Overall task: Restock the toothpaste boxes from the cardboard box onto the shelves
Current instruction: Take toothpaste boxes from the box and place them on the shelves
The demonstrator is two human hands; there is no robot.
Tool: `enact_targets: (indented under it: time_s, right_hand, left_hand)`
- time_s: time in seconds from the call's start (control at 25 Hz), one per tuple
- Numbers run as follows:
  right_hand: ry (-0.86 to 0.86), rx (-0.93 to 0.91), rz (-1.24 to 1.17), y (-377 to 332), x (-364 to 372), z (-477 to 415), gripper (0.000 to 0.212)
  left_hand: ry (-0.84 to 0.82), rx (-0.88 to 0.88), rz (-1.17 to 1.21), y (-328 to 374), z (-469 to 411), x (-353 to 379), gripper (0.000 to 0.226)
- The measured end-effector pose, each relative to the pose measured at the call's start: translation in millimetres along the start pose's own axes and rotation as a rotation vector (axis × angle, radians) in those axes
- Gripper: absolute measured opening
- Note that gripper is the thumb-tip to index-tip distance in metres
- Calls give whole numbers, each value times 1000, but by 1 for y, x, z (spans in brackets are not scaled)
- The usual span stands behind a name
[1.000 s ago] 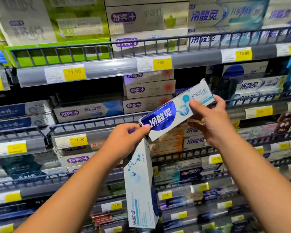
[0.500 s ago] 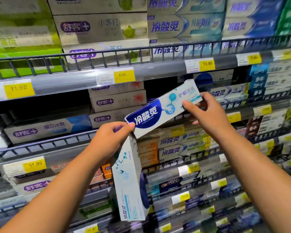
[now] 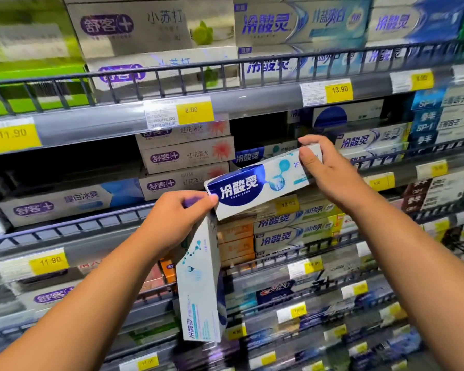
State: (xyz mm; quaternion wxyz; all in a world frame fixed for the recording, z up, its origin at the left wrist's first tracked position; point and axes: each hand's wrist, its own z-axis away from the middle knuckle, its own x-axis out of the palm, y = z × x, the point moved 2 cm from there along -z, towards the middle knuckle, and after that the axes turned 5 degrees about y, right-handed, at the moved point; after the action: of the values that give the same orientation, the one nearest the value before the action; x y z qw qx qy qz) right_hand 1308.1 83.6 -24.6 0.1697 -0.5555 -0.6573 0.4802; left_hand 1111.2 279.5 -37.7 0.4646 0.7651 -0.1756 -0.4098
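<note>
**A:** While the right hand [image 3: 330, 172] pinches the far end of the upper box [image 3: 252, 183], thumb on the face and fingers [image 3: 314, 141] curled over the top edge, what is the left hand [image 3: 172, 220] doing?

**B:** It grips the top of the lower box [image 3: 201, 290], which hangs straight down from it. Its thumb tip also touches the near corner of the upper box. Both boxes are in the air in front of the shelf [image 3: 97, 223], and neither is set down yet.

**A:** How would you expect them to handle?

**B:** I'd say light and fairly stiff along their length. They're thin printed card, so the walls would probably dent under a hard squeeze. The glossy finish looks a little slick.

**A:** So where should one hold?

**B:** Near an end, across the narrow sides, where the folded flaps stiffen the card. The right hand's end pinch suits sliding the box in lengthwise. The middle of the broad face is likely the softest spot.

**A:** Where does it go?

**B:** Probably beside the matching box [image 3: 248, 157] just behind it. It must clear the wire fence [image 3: 65, 228] first. The cardboard box is out of view.
</note>
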Motion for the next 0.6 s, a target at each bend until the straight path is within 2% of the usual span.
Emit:
enact_targets:
  time_s: [0.12, 0.36, 0.48, 0.6]
  right_hand:
    - [-101, 58, -38, 7, -4, -12, 37]
    - [56, 18, -143, 10, -17, -32, 32]
    - [133, -7, -155, 8, -18, -36, 31]
    - [205, -35, -113, 1, -19, -39, 34]
  left_hand:
    - [57, 28, -49, 7, -10, 1, 21]
    - [214, 23, 8, 30, -28, 6, 20]
    - [148, 53, 19, 48, -34, 13, 31]
    - [139, 60, 30, 61, -38, 20, 28]
